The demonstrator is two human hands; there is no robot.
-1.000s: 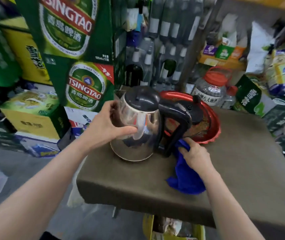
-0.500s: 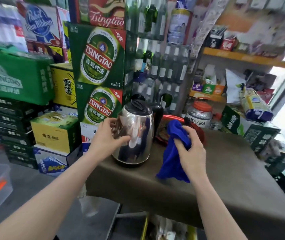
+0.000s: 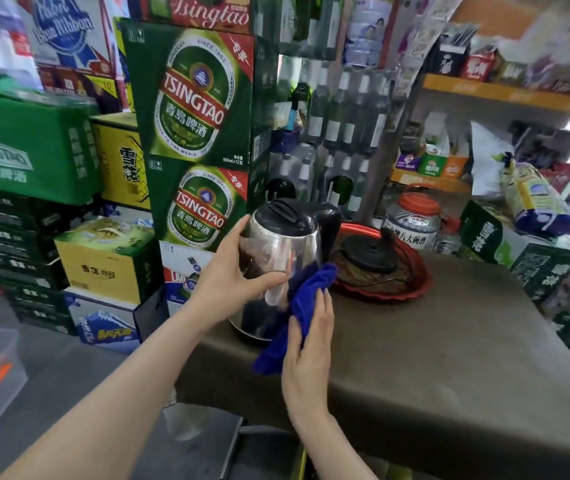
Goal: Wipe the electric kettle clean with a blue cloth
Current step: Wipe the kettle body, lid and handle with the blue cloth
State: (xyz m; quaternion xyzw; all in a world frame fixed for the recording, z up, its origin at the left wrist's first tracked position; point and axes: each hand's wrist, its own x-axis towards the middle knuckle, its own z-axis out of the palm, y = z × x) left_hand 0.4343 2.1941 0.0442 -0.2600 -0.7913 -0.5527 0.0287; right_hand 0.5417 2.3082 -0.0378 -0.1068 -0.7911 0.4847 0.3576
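Note:
A steel electric kettle (image 3: 287, 249) with a black lid and handle stands upright near the far left corner of the brown table (image 3: 449, 341). My left hand (image 3: 231, 275) grips the kettle's left side, thumb across its front. In my right hand (image 3: 309, 344) is the blue cloth (image 3: 306, 299), pressed flat against the kettle's right front wall, with a loose end hanging below my palm. The kettle's lower right side is hidden behind the cloth.
A red tray (image 3: 411, 289) holding the black kettle base (image 3: 368, 252) sits just right of the kettle. Behind it stand a clear jar with a red lid (image 3: 413, 220) and green cartons (image 3: 522, 251). Stacked beer boxes (image 3: 193, 133) rise to the left; the table edge drops off near me.
My right hand has lifted the cloth from the table by the handle and brought it leftward onto the kettle's steel wall. The left hand kept hold of the kettle.

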